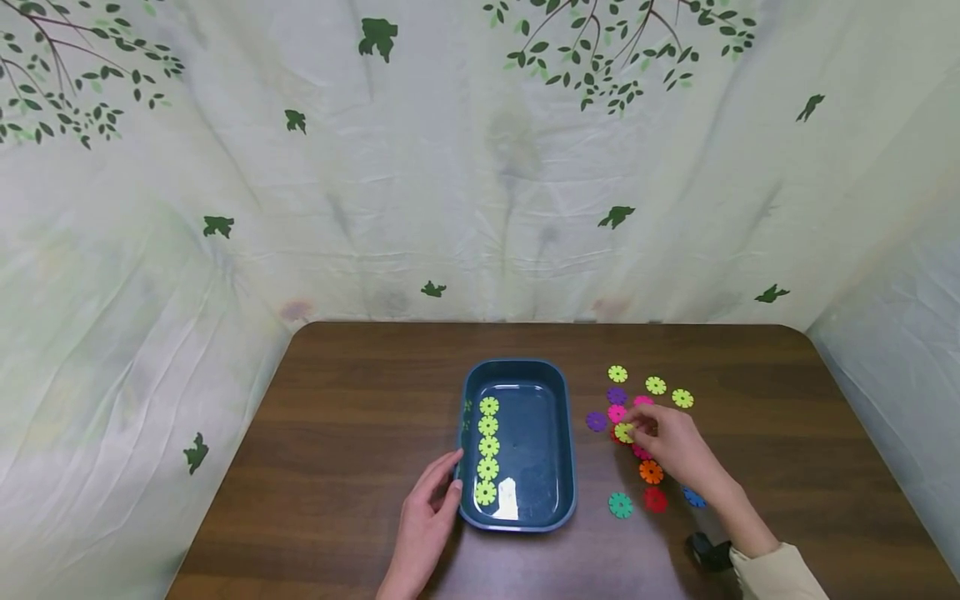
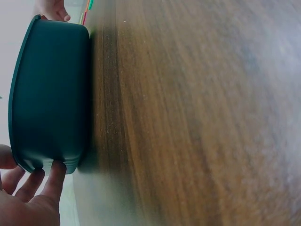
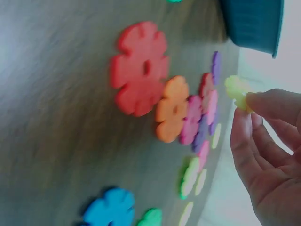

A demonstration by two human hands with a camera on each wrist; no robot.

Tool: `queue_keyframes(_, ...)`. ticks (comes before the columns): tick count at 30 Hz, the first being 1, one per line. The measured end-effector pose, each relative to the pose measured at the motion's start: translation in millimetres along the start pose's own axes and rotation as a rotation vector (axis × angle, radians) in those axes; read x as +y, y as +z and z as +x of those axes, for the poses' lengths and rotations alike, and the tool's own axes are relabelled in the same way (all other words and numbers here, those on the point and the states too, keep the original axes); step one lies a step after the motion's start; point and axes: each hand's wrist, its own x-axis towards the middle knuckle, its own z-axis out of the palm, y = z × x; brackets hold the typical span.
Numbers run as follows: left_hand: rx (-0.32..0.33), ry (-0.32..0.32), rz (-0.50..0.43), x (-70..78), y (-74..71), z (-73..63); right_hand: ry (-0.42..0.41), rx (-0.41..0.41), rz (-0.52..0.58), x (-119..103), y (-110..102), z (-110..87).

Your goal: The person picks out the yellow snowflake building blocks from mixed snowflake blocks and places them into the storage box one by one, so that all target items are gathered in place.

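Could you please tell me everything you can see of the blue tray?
The blue tray is a rectangular, open-topped container with rounded corners, fairly high walls and a projecting rim. It looks like glossy plastic, with bright reflections on its floor. It stands upright on the brown table, its long sides running away from the person. Five yellow-green flower-shaped pieces lie in a row inside, along its left wall. The left hand touches its left side from outside.

Tray (image 1: 534,442) looks glossy plastic, discs (image 1: 651,472) matt plastic, table (image 1: 360,400) smooth wood.
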Motion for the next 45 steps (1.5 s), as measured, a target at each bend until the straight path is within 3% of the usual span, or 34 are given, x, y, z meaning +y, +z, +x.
queue_keyframes(9, 0.003, 0.027, -0.033, -0.3, -0.8, -0.1, 0.023, -0.066, 0.05, -24, 1, 6.7)
queue_keyframes(26, 0.0, 0.049, -0.041, -3.2, 0.3, 1.0, -0.047, -0.09, 0.136, -66, 1, 18.8)
queue_keyframes(30, -0.004, 0.062, -0.056, -2.9, -0.2, 0.2, -0.056, -0.128, 0.155, -77, 3, 21.7)
queue_keyframes(32, -0.004, 0.05, -0.061, 6.9, -1.4, -2.0, -0.07, -0.155, 0.161, -82, 4, 23.8)
queue_keyframes(37, -0.004, 0.042, -0.06, 6.9, -0.9, -1.8, -0.097, -0.229, 0.132, -91, 7, 30.5)
queue_keyframes(39, -0.004, 0.053, -0.055, -2.5, 0.3, 0.2, -0.09, -0.259, 0.116, -94, 8, 33.2)
queue_keyframes(45, -0.004, 0.028, -0.046, -1.3, 0.3, 0.7, -0.064, -0.346, 0.09, -105, 13, 41.4)
